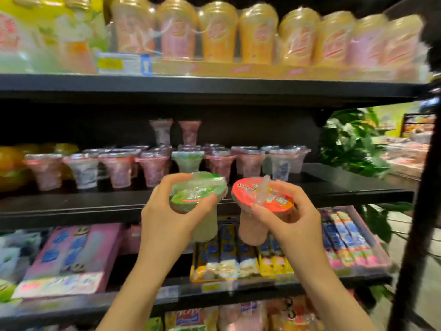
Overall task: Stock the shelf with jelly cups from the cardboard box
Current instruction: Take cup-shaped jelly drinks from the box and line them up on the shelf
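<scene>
Left hand gripped green-lidded clear plastic jelly cup; right hand gripped red-lidded pink plastic jelly cup. Both cups were up in front of black middle shelf. Cups likely light, thin-walled, squashy, slippery. Best hold: under wide rim, gently.

A black metal shelving unit fills the view, its boards dark and its back panel unlit. The top tier is stocked with tall wrapped cups in orange and pink behind a yellow edge strip. Flat pink boxes and striped packets are laid on a lower tier. A black upright post is seen at the right edge. Beyond it, green foliage and brightly lit store displays are visible, blurred.
</scene>
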